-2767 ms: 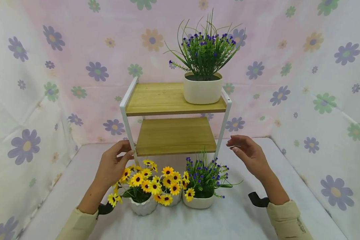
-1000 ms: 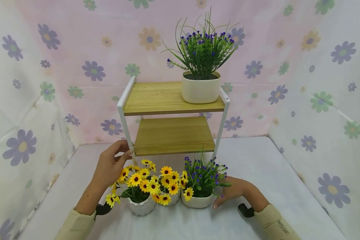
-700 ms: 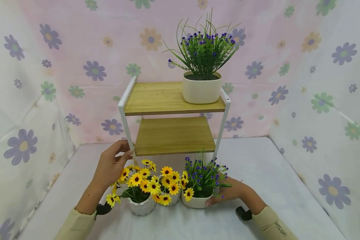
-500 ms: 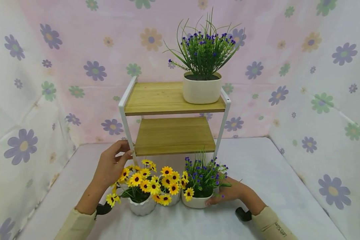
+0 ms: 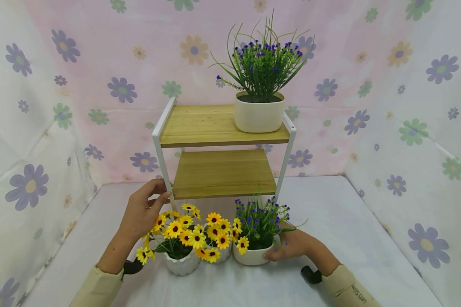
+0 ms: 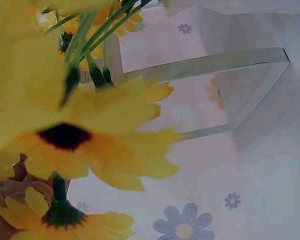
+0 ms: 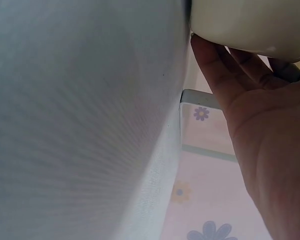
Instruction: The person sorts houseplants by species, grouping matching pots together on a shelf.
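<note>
The right hand [image 5: 292, 247] curls its grip round the purple-flower pot [image 5: 252, 256], which stands upright, stems pointing up, at the counter's [image 5: 330, 213] middle, just before the shelf rack [image 5: 223, 175]. The left hand [image 5: 142, 211] grips the rack's front left leg. The right wrist view alone shows the fingers [image 7: 225, 65] under the pot's base; the left wrist view shows sunflowers [image 6: 90, 125] close.

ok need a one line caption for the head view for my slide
Left hand holds the white shelf frame while the right hand grips the purple flower pot beside two sunflower pots.
</note>
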The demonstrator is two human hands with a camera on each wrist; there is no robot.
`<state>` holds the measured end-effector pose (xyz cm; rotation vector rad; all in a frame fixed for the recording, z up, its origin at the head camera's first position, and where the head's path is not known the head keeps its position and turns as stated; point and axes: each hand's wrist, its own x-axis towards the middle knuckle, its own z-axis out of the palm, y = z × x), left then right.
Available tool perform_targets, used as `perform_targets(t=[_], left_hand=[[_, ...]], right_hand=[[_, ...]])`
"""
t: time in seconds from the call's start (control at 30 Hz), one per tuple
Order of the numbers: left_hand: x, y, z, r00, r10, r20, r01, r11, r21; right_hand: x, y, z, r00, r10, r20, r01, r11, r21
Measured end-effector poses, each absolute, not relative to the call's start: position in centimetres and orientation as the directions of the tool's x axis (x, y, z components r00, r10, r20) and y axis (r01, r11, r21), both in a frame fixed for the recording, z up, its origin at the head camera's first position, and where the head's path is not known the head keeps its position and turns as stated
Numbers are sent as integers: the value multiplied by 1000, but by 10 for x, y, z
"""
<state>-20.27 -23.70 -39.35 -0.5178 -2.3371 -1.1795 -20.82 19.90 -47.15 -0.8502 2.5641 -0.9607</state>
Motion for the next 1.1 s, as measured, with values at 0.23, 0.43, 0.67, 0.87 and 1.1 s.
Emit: perform_targets(t=[0.23,0.43,0.67,0.87,1.1], left_hand=[[-203,-237,-394,-816,119,565,525,562,639],[-203,-238,-394,-808,127,575,536,564,629],[-202,-237,-393,-806,129,577,538,565,625],[-202,-237,-393,-810,129,572,534,566,628],[-203,-238,-395,-818,127,561,521,580,627]], right_hand=[[-203,200,-464,-838,-535,-106,-358,686,-633],[-203,204,-455,-831,-554,-51,-388,644,-659],[-197,208,-440,-848,-530,-28,-404,679,-613],[-196,216,-432,-846,-526,83,-468,661,-586],[-191,221,-416,-860,-493,135,-475,674,-565]])
